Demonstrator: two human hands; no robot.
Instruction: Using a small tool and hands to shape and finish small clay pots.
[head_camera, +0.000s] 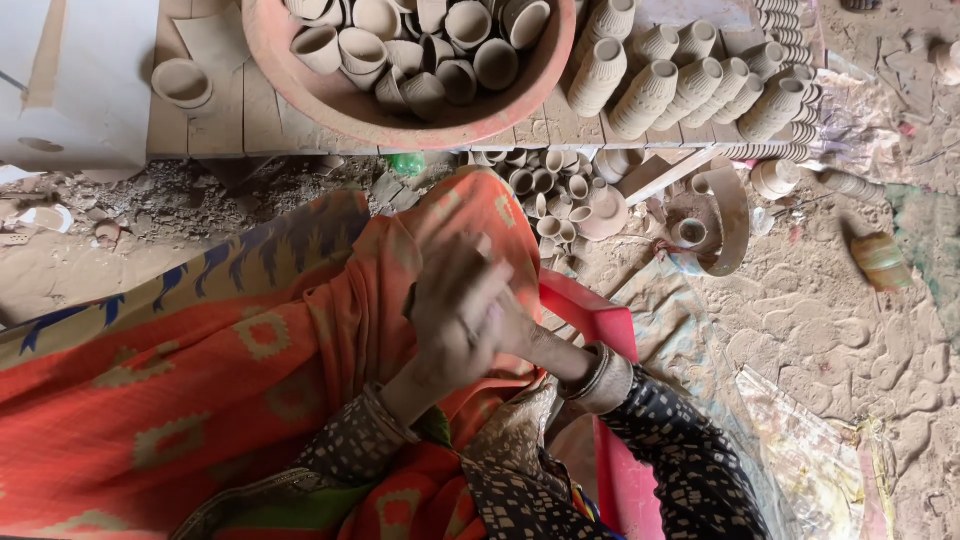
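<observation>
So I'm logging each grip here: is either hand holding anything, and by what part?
Cannot be told. The left hand lies over the right hand above the orange cloth, hiding whatever may sit between them.

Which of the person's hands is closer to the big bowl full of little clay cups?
Left. The left hand lies over the right hand, slightly nearer the big bowl; both are well below it.

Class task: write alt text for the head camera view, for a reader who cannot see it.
Seen from above, a person's left hand and right hand are pressed together over a lap draped in orange patterned cloth. Ahead, a large clay bowl full of small unfired cups sits on a wooden platform, beside rows of ribbed clay cups.
</observation>
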